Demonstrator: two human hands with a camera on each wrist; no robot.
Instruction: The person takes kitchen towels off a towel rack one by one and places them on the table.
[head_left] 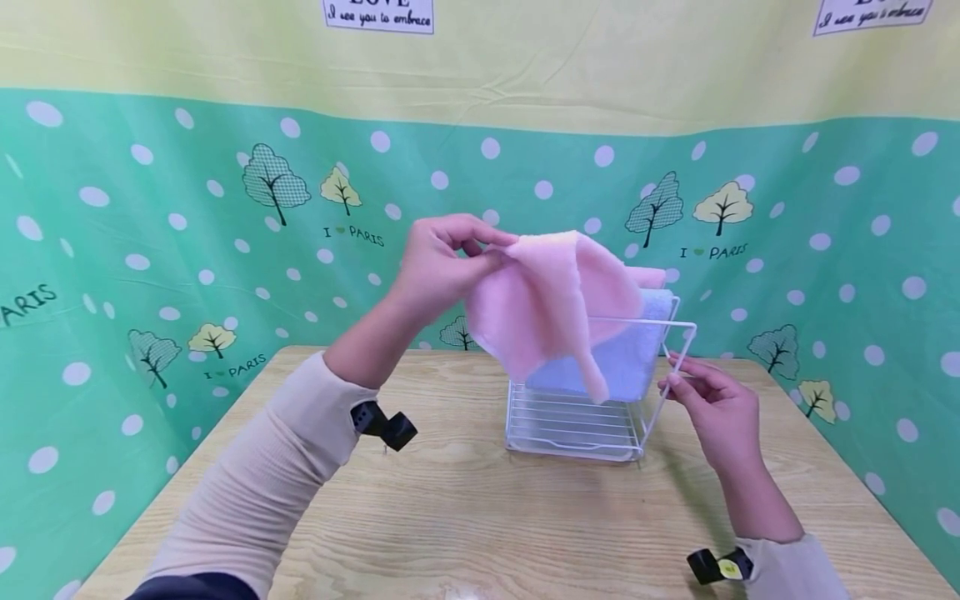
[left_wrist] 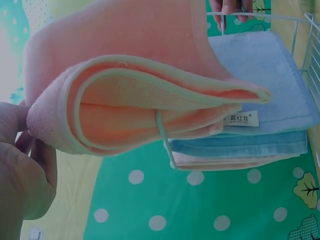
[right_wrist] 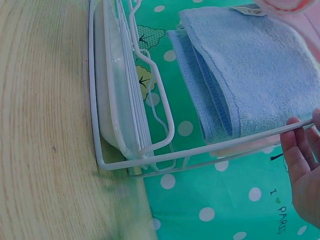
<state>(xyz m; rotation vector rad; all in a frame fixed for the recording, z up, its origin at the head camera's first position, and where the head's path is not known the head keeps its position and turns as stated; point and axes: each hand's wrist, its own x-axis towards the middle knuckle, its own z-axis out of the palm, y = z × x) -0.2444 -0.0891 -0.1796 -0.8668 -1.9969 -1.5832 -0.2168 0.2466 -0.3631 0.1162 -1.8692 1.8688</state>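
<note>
My left hand (head_left: pixel 442 265) pinches the upper left edge of a folded pink towel (head_left: pixel 543 300) between thumb and fingers. The towel hangs over the front of a white wire rack (head_left: pixel 667 392), its lower corner dangling. In the left wrist view its layers open in a loop, and a white bar (left_wrist: pixel 163 134) shows against them. Behind it a blue towel (head_left: pixel 637 350) hangs on the rack, with another pink towel (head_left: pixel 648 277) farther back. My right hand (head_left: pixel 723 417) holds the rack's right side post, thumb in front and fingers behind.
Under the rack's wire shelf (head_left: pixel 573 417) sits a pale tray (right_wrist: pixel 112 90). The rack stands toward the back of a wooden table (head_left: pixel 420 500). A green dotted curtain (head_left: pixel 187 250) surrounds the table behind and at both sides.
</note>
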